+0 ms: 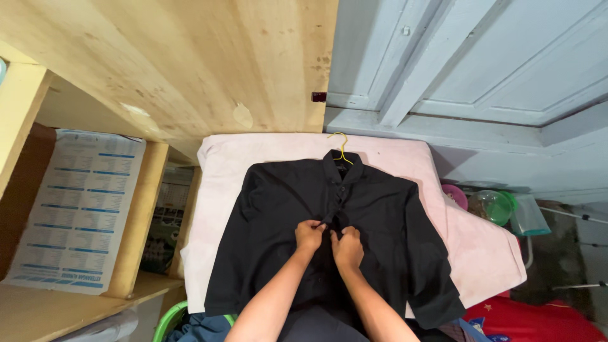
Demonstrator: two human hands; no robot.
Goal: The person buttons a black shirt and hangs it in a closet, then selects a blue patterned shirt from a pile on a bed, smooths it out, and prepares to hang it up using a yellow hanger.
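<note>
A black button-up shirt lies front-up on a table covered with a pale pink cloth. Its collar points away from me, and a yellow hanger hook sticks out of the collar. My left hand pinches the left edge of the button placket at mid-chest. Right beside it, almost touching, my right hand grips the placket's other edge. Both sleeves hang down along the shirt's sides.
A plywood cabinet stands behind the table on the left, with a printed sheet on a shelf. A pale blue door is at the back right. Plastic bowls sit to the right, red cloth lower right.
</note>
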